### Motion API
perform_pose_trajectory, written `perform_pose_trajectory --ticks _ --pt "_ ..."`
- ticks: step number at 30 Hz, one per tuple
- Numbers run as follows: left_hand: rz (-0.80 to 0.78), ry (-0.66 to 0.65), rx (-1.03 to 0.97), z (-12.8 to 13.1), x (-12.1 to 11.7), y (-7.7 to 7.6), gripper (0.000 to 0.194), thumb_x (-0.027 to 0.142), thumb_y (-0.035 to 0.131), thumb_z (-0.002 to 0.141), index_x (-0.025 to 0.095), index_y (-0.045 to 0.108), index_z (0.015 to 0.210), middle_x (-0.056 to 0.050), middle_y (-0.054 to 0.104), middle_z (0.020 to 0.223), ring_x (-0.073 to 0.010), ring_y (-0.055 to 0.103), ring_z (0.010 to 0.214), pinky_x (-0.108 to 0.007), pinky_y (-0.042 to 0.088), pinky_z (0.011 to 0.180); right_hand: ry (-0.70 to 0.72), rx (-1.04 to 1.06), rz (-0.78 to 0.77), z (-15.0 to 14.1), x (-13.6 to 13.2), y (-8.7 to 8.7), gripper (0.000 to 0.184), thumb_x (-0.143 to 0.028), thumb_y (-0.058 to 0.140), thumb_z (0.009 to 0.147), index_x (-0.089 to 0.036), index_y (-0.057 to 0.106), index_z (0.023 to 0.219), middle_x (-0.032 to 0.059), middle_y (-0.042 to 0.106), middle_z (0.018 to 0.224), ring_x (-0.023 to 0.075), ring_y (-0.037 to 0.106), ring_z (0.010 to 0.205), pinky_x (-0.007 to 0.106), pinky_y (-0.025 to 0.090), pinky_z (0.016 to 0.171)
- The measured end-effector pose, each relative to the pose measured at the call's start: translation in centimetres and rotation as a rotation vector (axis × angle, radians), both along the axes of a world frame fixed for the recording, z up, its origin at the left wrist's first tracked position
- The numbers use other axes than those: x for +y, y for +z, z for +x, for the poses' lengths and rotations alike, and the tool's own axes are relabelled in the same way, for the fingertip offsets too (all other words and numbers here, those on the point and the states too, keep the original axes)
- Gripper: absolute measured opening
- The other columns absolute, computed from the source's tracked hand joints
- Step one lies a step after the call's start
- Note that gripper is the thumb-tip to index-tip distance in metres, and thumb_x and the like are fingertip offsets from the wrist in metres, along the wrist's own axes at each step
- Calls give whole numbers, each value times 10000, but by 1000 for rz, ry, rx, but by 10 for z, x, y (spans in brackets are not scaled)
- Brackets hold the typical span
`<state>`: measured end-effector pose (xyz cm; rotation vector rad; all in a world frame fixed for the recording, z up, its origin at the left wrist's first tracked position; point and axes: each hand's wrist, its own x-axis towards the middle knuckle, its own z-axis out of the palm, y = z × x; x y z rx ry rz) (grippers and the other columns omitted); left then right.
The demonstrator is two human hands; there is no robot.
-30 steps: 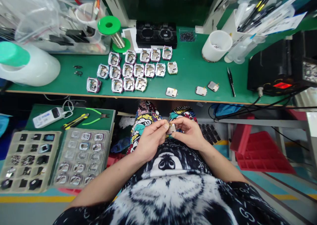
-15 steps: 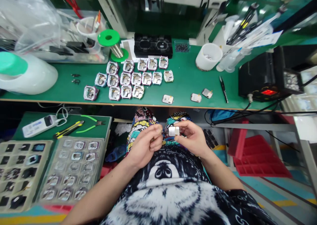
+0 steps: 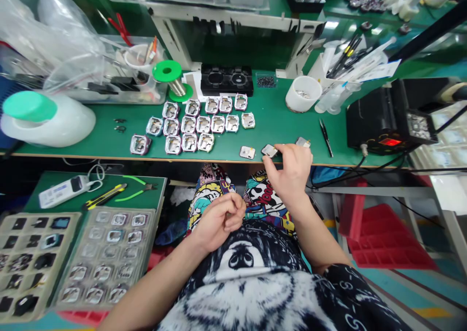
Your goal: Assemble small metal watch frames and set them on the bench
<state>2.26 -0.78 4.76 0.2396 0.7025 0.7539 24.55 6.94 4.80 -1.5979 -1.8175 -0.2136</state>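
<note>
My right hand (image 3: 292, 170) is at the bench's front edge, thumb and forefinger closed on the edges of a small rounded-rectangular plate (image 3: 269, 150), which looks like a watch screen. The plate is tilted and close to the green bench top. To its left lies a similar pale plate (image 3: 247, 152). Another such plate (image 3: 302, 142) is partly hidden behind my right hand. Above my lap, my left hand (image 3: 221, 219) is curled with the fingers together; whatever they may hold is hidden. Several open watch cases (image 3: 188, 124) stand in rows on the bench to the left.
Tweezers (image 3: 326, 137) lie right of the plates, before a black box with a red display (image 3: 390, 127). A white cup (image 3: 303, 94), a solder spool (image 3: 168, 72) and a white bottle (image 3: 49, 119) stand further back. Compartment trays (image 3: 104, 258) lie lower left.
My right hand has moved from above my lap up to the bench, bringing the plate with it. My left hand stays curled over my lap. The view has shifted slightly.
</note>
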Motion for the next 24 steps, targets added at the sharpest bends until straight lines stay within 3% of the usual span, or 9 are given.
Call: perform_pose_trajectory --ticks 6,11,14,19,24 --pt "-41 -18 -46 2 5 -5 63 94 616 773 149 646 770 3 470 670 -72 278 504 -210 194 448 -42 -45 13 -2 2 2 454 -446 693 1002 -128 687 1325 154 721 1181 316 600 1079 477 452 961" --pt "-42 -46 -44 3 6 -9 51 113 619 789 145 635 752 23 395 650 -78 234 524 -209 174 452 -9 -20 7 -4 3 5 268 -314 658 1018 -193 738 1243 115 723 1186 294 606 1084 464 443 972" --pt "-21 -36 -12 2 4 -11 59 119 623 807 146 630 755 36 357 640 -81 221 534 -205 170 458 -8 -14 -10 -5 4 6 215 -339 679 1012 -202 754 1160 107 729 1169 292 608 1078 467 436 975" --pt "22 -17 40 0 3 -10 24 154 698 871 140 692 852 67 301 619 -74 194 537 -193 160 467 31 -64 -35 -11 5 13 441 -549 747 964 -192 730 1221 129 719 1240 325 598 1130 501 424 1016" --pt "41 -28 17 2 4 -4 77 207 740 925 153 729 978 80 321 602 -63 196 509 -190 159 466 154 -201 -83 -20 13 23 578 -662 753 930 -191 717 1263 157 671 1418 415 490 1418 577 343 1141"
